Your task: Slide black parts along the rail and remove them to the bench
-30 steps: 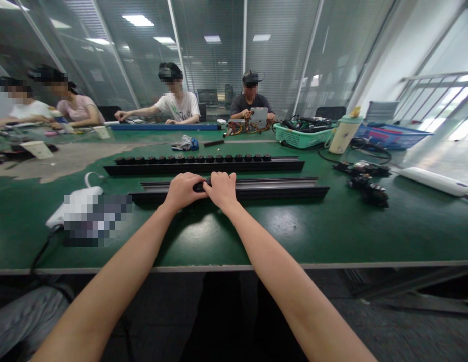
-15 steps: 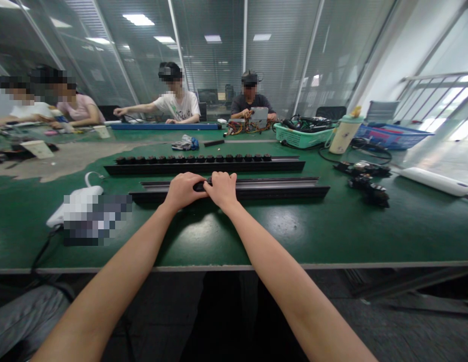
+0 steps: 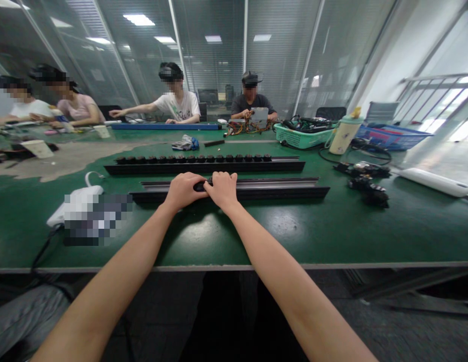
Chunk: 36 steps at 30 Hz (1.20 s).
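Note:
A long black channel-shaped rail (image 3: 279, 192) lies across the table in front of me. Over its middle my left hand (image 3: 184, 190) and my right hand (image 3: 222, 188) meet, thumbs close together. Both hands are closed around a small black part (image 3: 200, 186), mostly covered by my fingers, so its exact kind does not show. Behind this rail lies a second black rail (image 3: 173, 168), with a row of several round black parts (image 3: 201, 159) along most of its length.
Left are a white adapter (image 3: 81, 197) and a blurred flat object (image 3: 98, 221). Black parts (image 3: 368, 183) lie right, near a bottle (image 3: 345, 133), a green basket (image 3: 304, 137) and a blue basket (image 3: 396, 138). A cloth (image 3: 185, 143) lies farther back. Several co-workers sit across the table.
My hands stay in nearly the same place on the rail. Across the table, a co-worker's outstretched hand has shifted slightly left.

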Available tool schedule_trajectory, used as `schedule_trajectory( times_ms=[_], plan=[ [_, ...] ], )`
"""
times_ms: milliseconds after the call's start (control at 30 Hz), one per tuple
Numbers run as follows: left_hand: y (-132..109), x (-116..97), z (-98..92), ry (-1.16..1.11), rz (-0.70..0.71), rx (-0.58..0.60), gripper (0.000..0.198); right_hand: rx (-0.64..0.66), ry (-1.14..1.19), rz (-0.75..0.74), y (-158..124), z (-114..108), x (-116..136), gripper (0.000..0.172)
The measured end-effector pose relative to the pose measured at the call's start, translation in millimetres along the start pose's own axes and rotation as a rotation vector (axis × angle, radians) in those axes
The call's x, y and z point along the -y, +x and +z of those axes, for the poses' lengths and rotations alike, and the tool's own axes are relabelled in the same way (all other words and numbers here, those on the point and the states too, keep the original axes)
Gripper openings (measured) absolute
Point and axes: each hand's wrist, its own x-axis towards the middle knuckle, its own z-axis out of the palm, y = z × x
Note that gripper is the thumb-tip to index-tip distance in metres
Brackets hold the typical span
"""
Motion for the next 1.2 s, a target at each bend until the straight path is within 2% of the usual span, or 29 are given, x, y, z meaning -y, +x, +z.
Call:
schedule_trajectory(
  times_ms=[1200],
  plan=[
    [0.8, -0.9, 0.9, -0.005, 0.001, -0.01, 0.049, -0.003, 0.012, 0.052, -0.8, -5.0, -2.9, 0.031]
  ],
)
